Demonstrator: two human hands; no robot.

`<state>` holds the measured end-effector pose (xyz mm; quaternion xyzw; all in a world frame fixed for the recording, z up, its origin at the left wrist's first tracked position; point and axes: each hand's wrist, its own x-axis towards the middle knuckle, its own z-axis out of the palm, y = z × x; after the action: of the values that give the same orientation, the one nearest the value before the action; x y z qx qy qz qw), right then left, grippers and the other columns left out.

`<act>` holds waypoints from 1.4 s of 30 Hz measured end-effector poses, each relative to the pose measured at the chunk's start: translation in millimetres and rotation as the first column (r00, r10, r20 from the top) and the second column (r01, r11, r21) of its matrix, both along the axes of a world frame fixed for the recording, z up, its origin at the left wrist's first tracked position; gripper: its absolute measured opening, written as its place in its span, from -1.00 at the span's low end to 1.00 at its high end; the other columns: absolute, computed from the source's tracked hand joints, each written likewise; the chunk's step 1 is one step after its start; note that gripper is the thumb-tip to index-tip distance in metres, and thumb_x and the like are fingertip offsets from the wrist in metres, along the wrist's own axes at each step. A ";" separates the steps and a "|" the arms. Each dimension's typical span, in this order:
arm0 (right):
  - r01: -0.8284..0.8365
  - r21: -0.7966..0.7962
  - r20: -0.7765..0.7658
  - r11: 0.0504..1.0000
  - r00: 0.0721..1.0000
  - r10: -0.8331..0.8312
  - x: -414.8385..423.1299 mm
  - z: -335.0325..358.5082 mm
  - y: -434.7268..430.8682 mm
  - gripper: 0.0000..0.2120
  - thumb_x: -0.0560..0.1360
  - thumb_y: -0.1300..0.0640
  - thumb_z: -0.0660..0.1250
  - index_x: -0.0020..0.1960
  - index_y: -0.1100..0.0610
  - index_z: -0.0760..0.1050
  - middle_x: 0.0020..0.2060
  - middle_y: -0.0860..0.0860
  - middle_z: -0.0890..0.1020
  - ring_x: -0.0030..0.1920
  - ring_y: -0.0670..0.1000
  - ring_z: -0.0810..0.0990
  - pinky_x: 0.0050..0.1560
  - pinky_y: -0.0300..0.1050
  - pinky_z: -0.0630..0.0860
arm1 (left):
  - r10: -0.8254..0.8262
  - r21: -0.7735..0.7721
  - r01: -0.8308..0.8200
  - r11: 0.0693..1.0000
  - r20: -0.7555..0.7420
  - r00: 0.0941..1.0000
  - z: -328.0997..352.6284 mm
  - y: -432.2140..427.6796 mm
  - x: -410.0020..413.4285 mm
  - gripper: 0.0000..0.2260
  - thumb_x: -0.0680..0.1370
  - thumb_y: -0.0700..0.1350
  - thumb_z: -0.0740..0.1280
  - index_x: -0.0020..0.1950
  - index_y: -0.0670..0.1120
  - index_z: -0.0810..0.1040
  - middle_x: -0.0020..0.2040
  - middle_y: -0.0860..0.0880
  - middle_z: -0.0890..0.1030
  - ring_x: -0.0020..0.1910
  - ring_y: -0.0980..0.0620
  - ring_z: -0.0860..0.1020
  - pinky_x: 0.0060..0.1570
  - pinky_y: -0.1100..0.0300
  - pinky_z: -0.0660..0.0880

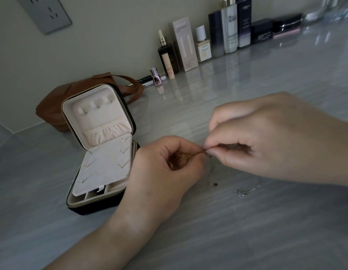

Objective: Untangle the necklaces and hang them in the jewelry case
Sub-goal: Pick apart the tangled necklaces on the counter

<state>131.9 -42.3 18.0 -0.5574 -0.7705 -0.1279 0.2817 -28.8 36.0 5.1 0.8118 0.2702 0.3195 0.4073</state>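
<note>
Gold fine-chain necklace (186, 156) is running left to right between my hands: I'm pinching it with the left hand (161, 172) and the right hand (256, 145), just above the grey marbled table (247, 230). The open black zip jewelry case with cream lining (99, 117) is sitting to the left, nearer my left hand.

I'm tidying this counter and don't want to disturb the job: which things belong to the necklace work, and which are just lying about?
In use: gold chain, pinched between left hand and right hand; silver necklace; open jewelry case.
Lying about: brown bag; cosmetics row by the wall.
</note>
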 end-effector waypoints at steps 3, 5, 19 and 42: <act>0.041 0.064 0.068 0.997 0.997 -0.045 -1.9 -2.7 -0.9 -0.82 0.40 0.08 0.29 -0.34 0.01 0.59 -0.36 -0.13 0.58 -0.49 -0.04 0.42 -0.54 -0.11 0.43 | 0.002 0.032 -0.002 0.999 -0.019 1.000 1.0 -3.2 1.0 -0.95 0.32 -0.10 0.43 -0.35 -0.01 0.63 -0.50 0.04 0.51 -0.53 0.21 0.35 -0.51 0.40 0.29; 0.065 0.037 0.039 0.997 0.997 -0.067 -2.9 -2.0 -1.5 -0.84 0.38 0.06 0.30 -0.34 -0.02 0.59 -0.36 -0.14 0.57 -0.49 -0.07 0.41 -0.51 -0.13 0.44 | 0.000 0.032 0.000 0.999 -0.019 1.000 2.3 -5.4 1.3 -0.96 0.30 -0.08 0.41 -0.36 0.01 0.62 -0.48 0.02 0.54 -0.52 0.23 0.36 -0.50 0.42 0.31; -0.097 -0.216 -0.294 0.972 0.955 0.030 5.7 4.1 4.8 -0.75 0.41 -0.17 0.21 -0.17 -0.14 0.64 -0.31 -0.26 0.60 -0.22 -0.22 0.59 -0.18 -0.30 0.49 | 0.009 -0.007 -0.009 1.000 -0.018 1.000 3.7 -3.6 -0.6 -0.97 0.30 -0.09 0.43 -0.35 -0.01 0.63 -0.44 -0.05 0.58 -0.52 0.21 0.37 -0.49 0.40 0.33; -0.092 -0.247 -0.437 0.965 0.899 -0.026 8.4 5.9 5.6 -0.90 0.31 0.01 0.33 -0.31 -0.08 0.62 -0.34 -0.28 0.62 -0.35 -0.19 0.58 -0.31 -0.45 0.41 | 0.035 -0.002 -0.035 0.999 -0.025 0.999 2.1 -1.9 -2.3 -0.98 0.29 -0.06 0.44 -0.31 0.02 0.65 -0.42 0.00 0.61 -0.48 0.18 0.44 -0.46 0.35 0.38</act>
<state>140.3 -36.7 23.8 -0.5906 -0.7072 0.1078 0.3733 -31.0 34.1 7.2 0.8104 0.2899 0.3160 0.3992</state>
